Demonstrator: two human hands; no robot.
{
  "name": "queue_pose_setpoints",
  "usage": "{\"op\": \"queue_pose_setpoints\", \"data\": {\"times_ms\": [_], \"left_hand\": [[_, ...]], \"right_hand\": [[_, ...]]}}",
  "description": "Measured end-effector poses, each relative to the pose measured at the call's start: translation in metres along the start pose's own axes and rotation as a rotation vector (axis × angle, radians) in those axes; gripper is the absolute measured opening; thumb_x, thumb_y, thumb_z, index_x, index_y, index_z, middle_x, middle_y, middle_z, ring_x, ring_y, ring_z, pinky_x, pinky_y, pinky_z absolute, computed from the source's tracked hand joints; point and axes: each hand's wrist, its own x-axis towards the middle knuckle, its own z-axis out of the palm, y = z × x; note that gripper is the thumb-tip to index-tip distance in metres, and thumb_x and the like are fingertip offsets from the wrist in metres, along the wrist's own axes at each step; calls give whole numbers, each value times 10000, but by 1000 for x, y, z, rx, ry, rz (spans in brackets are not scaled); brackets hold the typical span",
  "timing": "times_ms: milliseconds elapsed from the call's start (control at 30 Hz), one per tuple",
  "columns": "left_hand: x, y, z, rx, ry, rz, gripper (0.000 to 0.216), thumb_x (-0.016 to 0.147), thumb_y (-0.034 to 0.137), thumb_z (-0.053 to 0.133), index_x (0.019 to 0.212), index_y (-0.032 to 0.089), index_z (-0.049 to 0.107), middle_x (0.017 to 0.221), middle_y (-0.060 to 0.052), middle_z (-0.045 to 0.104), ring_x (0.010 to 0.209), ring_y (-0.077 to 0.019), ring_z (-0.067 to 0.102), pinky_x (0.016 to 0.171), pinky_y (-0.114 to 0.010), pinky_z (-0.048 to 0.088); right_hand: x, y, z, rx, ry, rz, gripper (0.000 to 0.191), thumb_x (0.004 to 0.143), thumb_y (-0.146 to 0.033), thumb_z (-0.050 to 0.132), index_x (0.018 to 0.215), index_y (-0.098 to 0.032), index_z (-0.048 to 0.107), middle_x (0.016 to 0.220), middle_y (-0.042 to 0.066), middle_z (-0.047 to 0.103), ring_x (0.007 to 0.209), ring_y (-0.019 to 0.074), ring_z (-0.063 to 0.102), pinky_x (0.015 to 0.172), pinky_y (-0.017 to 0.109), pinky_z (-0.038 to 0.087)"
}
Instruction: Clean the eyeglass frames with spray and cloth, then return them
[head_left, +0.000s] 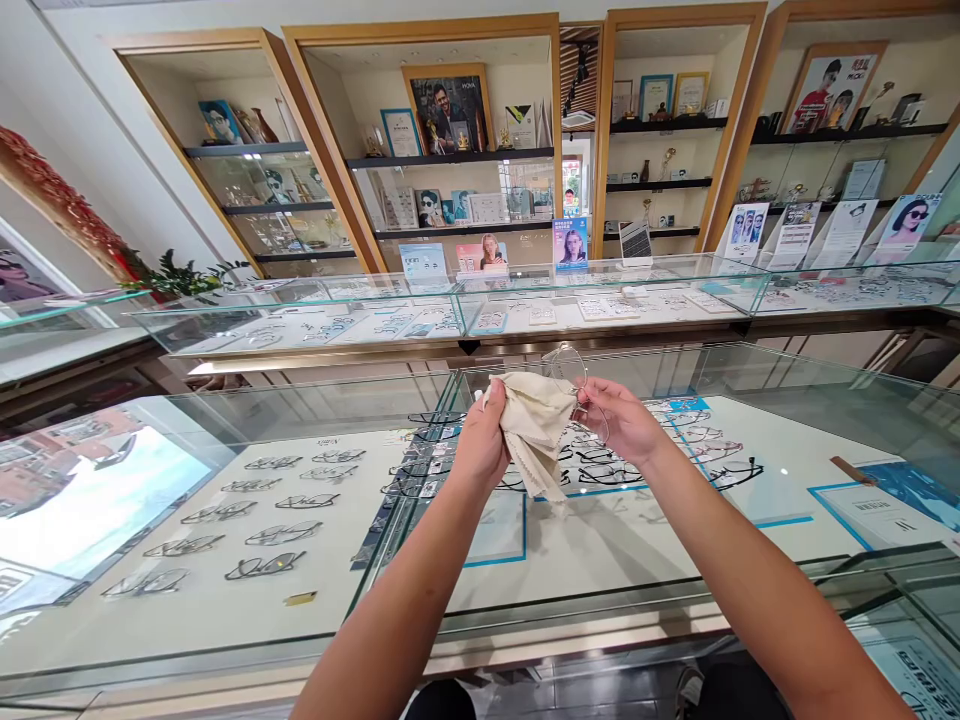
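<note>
My left hand [480, 445] gripped a beige cloth [534, 425], fingers closed round it. My right hand [619, 420] pinched thin wire-rimmed glasses [571, 372], lens at 12 o'clock above the cloth. Both were held over the glass desk [675, 375]. Rows of frames [262, 520] lay under the glass at 9 o'clock. A second display case [465, 300] stood beyond; shelves [450, 158] with posters lined the wall.

A matt beige cloth [534, 428] wraps thin metal-wire glasses [571, 372] above the glossy glass counter [787, 380], wood-framed shelves [341, 150] behind.
</note>
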Motion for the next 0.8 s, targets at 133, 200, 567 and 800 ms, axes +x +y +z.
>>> {"op": "queue_pose_setpoints", "data": {"times_ms": [133, 200, 567, 800], "left_hand": [[-2, 3, 0, 13, 0, -51, 704, 734, 821, 846, 989, 179, 708, 845, -56, 766, 882, -256, 757, 773, -336, 589], [-4, 5, 0, 50, -30, -84, 670, 741, 816, 844, 919, 191, 679, 752, -16, 700, 728, -201, 692, 666, -297, 540], [-36, -18, 20, 524, -910, -199, 513, 953, 692, 706, 1190, 243, 779, 911, -79, 748, 755, -225, 666, 653, -319, 493], [-26, -35, 13, 855, -406, 498, 96, 982, 315, 674, 954, 232, 712, 919, -75, 733, 861, -230, 650, 838, -360, 500]], "right_hand": [[1, -1, -3, -7, 20, -14, 394, 718, -558, 979, 768, -228, 768, 998, 62, 709, 880, 191, 637, 836, 352, 564], [1, -2, -5, 4, 34, -24, 382, 728, -540, 975, 753, -230, 752, 1003, 68, 713, 907, 202, 649, 824, 350, 567], [2, -5, -9, 33, 9, -78, 368, 761, -526, 955, 780, -241, 723, 972, 54, 727, 916, 205, 663, 879, 373, 549], [2, -7, -12, -33, -15, -70, 391, 781, -565, 938, 795, -240, 720, 1006, 60, 762, 965, 215, 688, 892, 370, 538]]}}
